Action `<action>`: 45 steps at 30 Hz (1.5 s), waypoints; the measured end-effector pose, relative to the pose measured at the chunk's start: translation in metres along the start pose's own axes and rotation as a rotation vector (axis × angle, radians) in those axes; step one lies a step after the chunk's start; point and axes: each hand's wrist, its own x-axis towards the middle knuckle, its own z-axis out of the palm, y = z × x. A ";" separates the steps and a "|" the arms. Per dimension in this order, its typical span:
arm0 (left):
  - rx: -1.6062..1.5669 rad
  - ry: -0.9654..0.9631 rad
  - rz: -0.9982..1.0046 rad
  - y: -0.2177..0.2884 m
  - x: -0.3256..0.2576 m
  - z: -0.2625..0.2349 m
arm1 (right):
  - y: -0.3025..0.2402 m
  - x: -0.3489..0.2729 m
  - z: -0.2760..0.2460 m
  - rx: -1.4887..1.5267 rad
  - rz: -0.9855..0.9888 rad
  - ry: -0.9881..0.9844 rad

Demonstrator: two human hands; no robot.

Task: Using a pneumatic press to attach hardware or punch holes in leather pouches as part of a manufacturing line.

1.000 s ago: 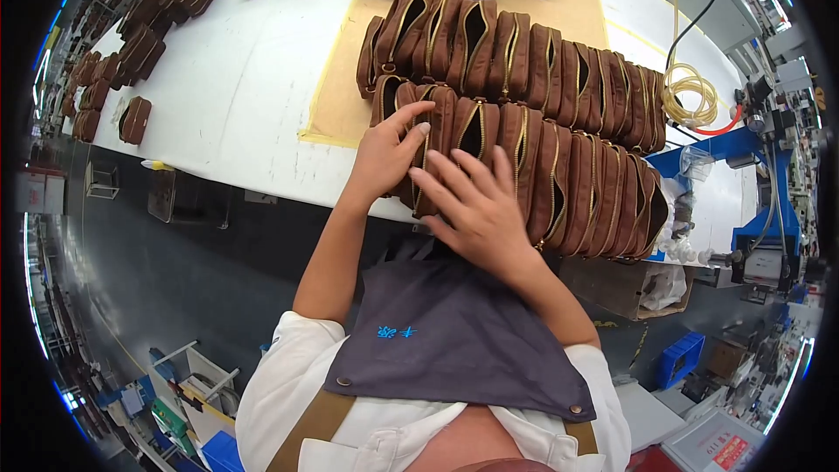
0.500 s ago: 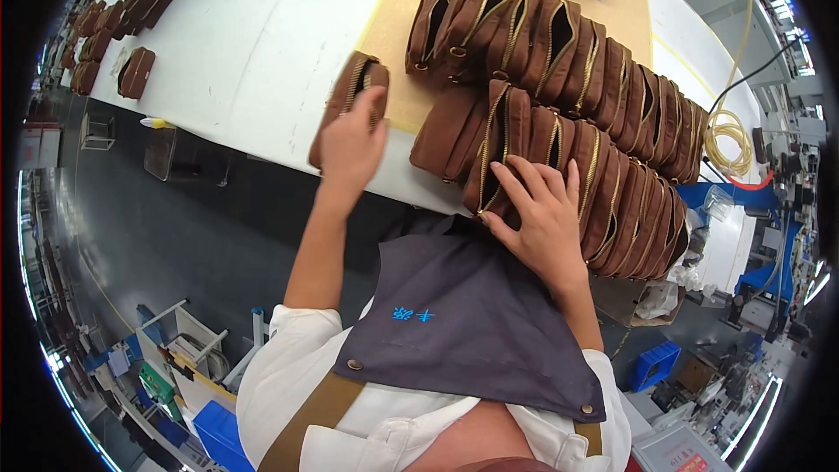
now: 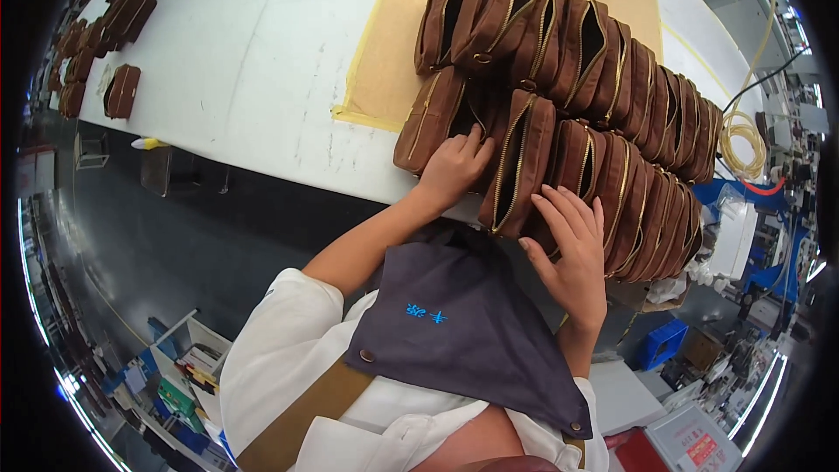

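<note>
Two rows of brown zip pouches with gold zippers stand close together on the table, many with their mouths unzipped. At the left end of the near row, my left hand (image 3: 454, 170) grips a pouch (image 3: 423, 129) by the side at its gaping mouth; my thumb is hidden. Just right of it stands an unzipped pouch (image 3: 537, 150), leaning slightly. My right hand (image 3: 572, 249) is open, its fingers spread against the near-row pouches beside that one. Behind them runs the far row of pouches (image 3: 584, 51), packed side by side.
The white table (image 3: 253, 61) carries a tan sheet (image 3: 371, 79) edged with yellow tape. More brown pouches (image 3: 122, 92) lie at the far left. A coiled yellow hose (image 3: 743, 150) hangs past the right end of the rows. The table's near edge runs before my apron.
My left hand has carried the pouch rightward from the bare table to the near row's left end. My right hand has shifted slightly right and down along the row.
</note>
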 end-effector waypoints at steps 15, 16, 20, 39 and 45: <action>-0.706 -0.002 0.043 -0.016 -0.001 -0.033 | -0.055 0.010 0.107 -0.223 0.258 0.352; -0.690 0.079 0.090 -0.026 0.005 -0.032 | -0.052 0.014 0.111 -0.181 0.260 0.467; -0.435 0.214 -0.232 -0.067 -0.005 -0.031 | -0.043 0.023 0.124 -0.211 0.309 0.816; -0.564 -0.021 -0.409 -0.260 -0.131 -0.174 | -0.054 0.004 0.157 -0.422 0.730 0.854; 0.101 0.513 -0.768 -0.521 -0.224 -0.351 | -0.047 0.013 0.171 -0.680 0.831 1.074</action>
